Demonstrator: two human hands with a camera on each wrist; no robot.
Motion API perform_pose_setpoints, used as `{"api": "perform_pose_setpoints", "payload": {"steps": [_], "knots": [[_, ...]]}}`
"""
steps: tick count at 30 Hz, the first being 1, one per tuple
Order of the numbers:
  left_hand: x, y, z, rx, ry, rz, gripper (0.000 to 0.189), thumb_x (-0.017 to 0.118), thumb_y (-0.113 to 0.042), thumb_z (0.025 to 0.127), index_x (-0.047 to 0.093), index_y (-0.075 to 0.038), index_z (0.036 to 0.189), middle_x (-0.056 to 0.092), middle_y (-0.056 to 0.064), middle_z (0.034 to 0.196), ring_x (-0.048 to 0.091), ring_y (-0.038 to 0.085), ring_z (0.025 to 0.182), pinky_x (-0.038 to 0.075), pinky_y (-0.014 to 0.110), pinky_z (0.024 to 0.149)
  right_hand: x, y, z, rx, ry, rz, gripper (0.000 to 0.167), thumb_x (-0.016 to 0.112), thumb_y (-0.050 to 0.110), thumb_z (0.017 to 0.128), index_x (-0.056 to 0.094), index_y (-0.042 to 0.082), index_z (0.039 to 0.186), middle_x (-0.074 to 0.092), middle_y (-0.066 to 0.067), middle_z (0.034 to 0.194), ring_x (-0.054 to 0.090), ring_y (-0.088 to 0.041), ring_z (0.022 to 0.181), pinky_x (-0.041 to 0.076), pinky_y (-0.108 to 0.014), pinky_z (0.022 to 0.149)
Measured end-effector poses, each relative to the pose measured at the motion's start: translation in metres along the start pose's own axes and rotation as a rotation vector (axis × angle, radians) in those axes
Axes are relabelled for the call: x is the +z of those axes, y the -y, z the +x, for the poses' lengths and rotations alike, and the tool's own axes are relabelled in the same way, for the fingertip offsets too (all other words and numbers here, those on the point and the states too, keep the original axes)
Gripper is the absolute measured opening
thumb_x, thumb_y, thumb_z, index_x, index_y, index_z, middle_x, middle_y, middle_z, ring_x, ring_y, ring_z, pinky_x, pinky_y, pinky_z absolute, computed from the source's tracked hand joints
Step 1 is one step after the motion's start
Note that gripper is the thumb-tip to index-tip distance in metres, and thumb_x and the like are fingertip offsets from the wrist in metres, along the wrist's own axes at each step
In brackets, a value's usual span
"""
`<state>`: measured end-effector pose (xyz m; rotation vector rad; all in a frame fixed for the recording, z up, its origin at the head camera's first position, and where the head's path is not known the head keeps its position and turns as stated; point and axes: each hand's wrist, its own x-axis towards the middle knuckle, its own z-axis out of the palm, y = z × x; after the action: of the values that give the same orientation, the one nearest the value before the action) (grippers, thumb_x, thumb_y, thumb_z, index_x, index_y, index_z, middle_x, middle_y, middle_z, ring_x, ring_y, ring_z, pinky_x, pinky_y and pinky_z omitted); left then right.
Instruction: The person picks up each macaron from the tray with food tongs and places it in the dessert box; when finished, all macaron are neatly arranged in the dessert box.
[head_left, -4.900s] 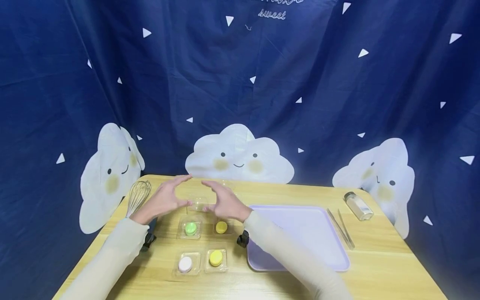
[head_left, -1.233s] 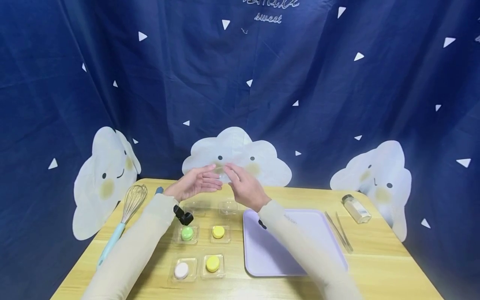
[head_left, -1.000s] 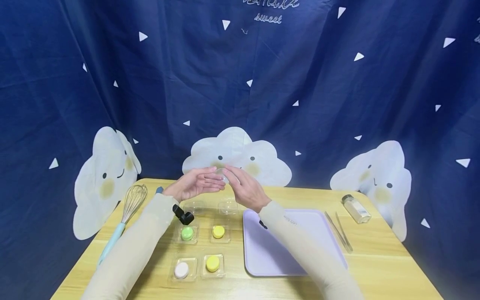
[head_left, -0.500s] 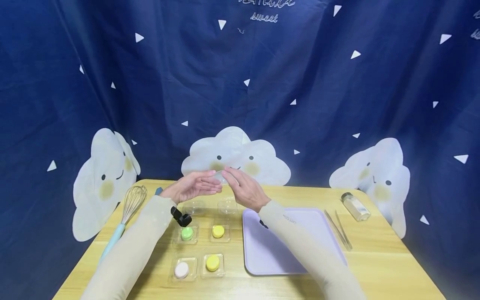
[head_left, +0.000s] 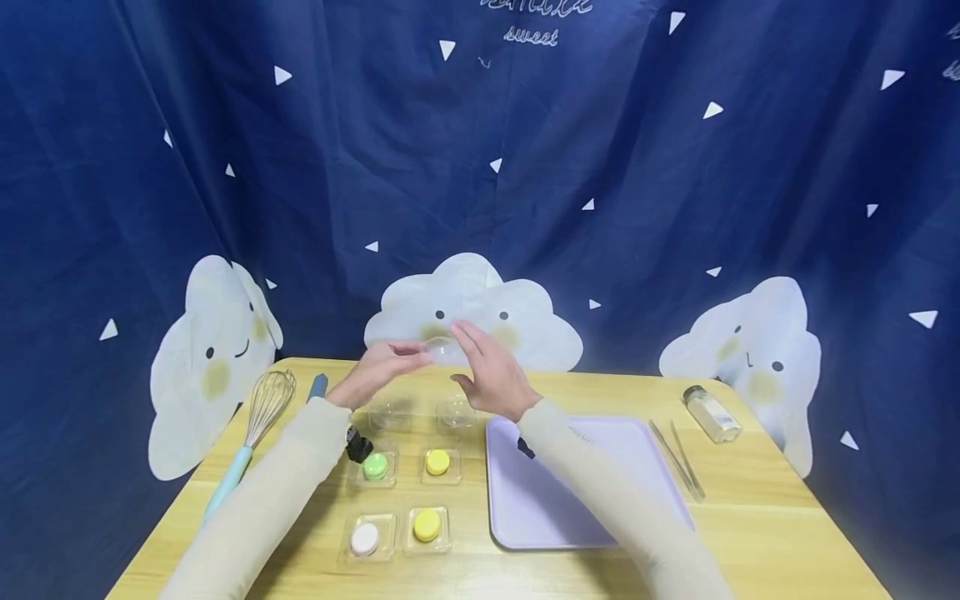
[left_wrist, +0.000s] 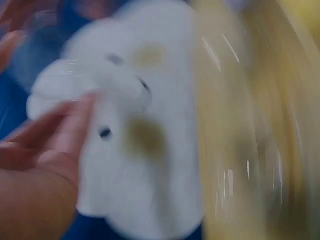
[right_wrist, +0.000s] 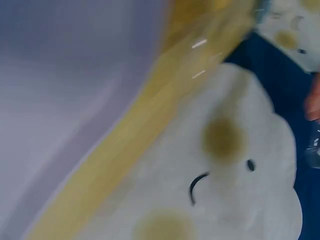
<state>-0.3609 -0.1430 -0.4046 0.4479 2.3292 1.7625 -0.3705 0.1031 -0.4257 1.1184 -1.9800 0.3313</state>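
Between my hands, above the far edge of the table, is a clear plastic dome lid (head_left: 442, 348). My left hand (head_left: 378, 372) pinches its left edge between thumb and fingers. Beside the lid's right side, my right hand (head_left: 492, 379) has its fingers straight and its thumb apart; whether they touch the lid is hard to tell. Nearer stand clear square trays with a green macaron (head_left: 375, 466), a yellow macaron (head_left: 437, 462), another yellow macaron (head_left: 427, 525) and a pale pink macaron (head_left: 365, 539). Both wrist views are blurred; fingers (left_wrist: 75, 120) show in the left one.
Two more clear domed pieces, a left one (head_left: 390, 412) and a right one (head_left: 456, 412), sit behind the macarons. A whisk (head_left: 251, 433) and a blue handle (head_left: 318, 386) lie left. Right are a lilac tray (head_left: 540, 508), tongs (head_left: 678, 462) and a shaker jar (head_left: 711, 413).
Both hands rose from the table's back with the clear lid and turned it between them. Just now the right hand's fingers lifted and its thumb spread, while the left hand turned palm downward.
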Motion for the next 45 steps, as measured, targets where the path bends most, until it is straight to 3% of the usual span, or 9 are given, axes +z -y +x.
{"api": "perform_pose_setpoints", "payload": {"steps": [3,5,9,13,22,27,36,40,45], "knots": [[0.001,0.006,-0.001,0.101,-0.115,0.22,0.07,0.083,-0.043,0.082,0.063,-0.006,0.137,0.066,0.012,0.139,0.063,0.029,0.129,0.053,0.04,0.108,-0.006,0.004,0.007,0.204,0.116,0.218,0.1,0.088,0.02,0.076,0.031,0.005,0.157,0.043,-0.014,0.158,0.045,-0.029,0.145,0.038,-0.042,0.123],[0.002,0.01,-0.003,0.158,-0.114,0.282,0.076,0.086,-0.043,0.079,0.06,-0.004,0.14,0.063,0.013,0.142,0.061,0.033,0.131,0.051,0.043,0.11,-0.008,0.007,0.009,0.346,0.191,0.367,0.1,0.088,0.022,0.078,0.03,0.011,0.159,0.039,-0.01,0.162,0.042,-0.026,0.147,0.039,-0.041,0.122],[0.008,0.013,-0.007,0.223,-0.088,0.336,0.079,0.087,-0.041,0.078,0.058,-0.005,0.142,0.061,0.013,0.144,0.06,0.035,0.133,0.049,0.045,0.112,-0.011,0.012,0.005,0.554,0.289,0.618,0.099,0.088,0.018,0.079,0.03,0.014,0.159,0.035,-0.007,0.165,0.042,-0.027,0.147,0.044,-0.043,0.118],[0.015,0.013,-0.014,0.249,-0.076,0.331,0.079,0.088,-0.039,0.077,0.058,-0.005,0.142,0.061,0.012,0.145,0.06,0.034,0.132,0.049,0.044,0.112,-0.011,0.016,-0.003,0.617,0.32,0.74,0.09,0.086,0.014,0.08,0.038,0.011,0.156,0.043,-0.01,0.16,0.049,-0.03,0.143,0.046,-0.043,0.116],[0.028,0.009,-0.026,0.303,-0.063,0.34,0.073,0.09,-0.032,0.076,0.062,-0.007,0.138,0.064,0.014,0.14,0.064,0.033,0.127,0.052,0.039,0.109,-0.018,0.023,-0.016,0.617,0.361,0.688,0.078,0.086,0.017,0.08,0.049,0.011,0.149,0.053,-0.007,0.152,0.058,-0.027,0.132,0.051,-0.041,0.11],[0.036,0.014,-0.038,0.255,-0.021,0.37,0.075,0.089,-0.034,0.076,0.06,-0.007,0.14,0.063,0.014,0.141,0.064,0.036,0.127,0.052,0.042,0.109,-0.021,0.034,-0.029,0.599,0.439,0.641,0.076,0.087,0.02,0.08,0.052,0.009,0.146,0.059,-0.009,0.147,0.064,-0.028,0.124,0.054,-0.041,0.106],[0.047,0.025,-0.057,0.163,0.135,0.715,0.075,0.088,-0.038,0.076,0.061,-0.007,0.139,0.062,0.012,0.143,0.056,0.033,0.135,0.046,0.05,0.115,-0.018,0.062,-0.05,0.528,0.628,0.471,0.076,0.084,0.037,0.081,0.055,0.008,0.144,0.063,-0.01,0.141,0.065,-0.026,0.124,0.055,-0.041,0.106],[0.052,0.027,-0.064,0.108,0.182,0.783,0.076,0.089,-0.038,0.074,0.061,-0.008,0.139,0.06,0.013,0.146,0.053,0.035,0.138,0.044,0.052,0.117,-0.015,0.072,-0.055,0.468,0.671,0.41,0.077,0.084,0.04,0.081,0.054,0.006,0.143,0.062,-0.011,0.143,0.063,-0.026,0.128,0.052,-0.04,0.11],[0.055,0.029,-0.069,0.102,0.208,0.83,0.079,0.09,-0.038,0.072,0.062,-0.004,0.137,0.063,0.012,0.142,0.056,0.034,0.135,0.045,0.051,0.116,-0.012,0.08,-0.058,0.437,0.71,0.382,0.078,0.083,0.038,0.081,0.053,0.005,0.144,0.059,-0.014,0.145,0.059,-0.029,0.134,0.048,-0.041,0.114]]}}
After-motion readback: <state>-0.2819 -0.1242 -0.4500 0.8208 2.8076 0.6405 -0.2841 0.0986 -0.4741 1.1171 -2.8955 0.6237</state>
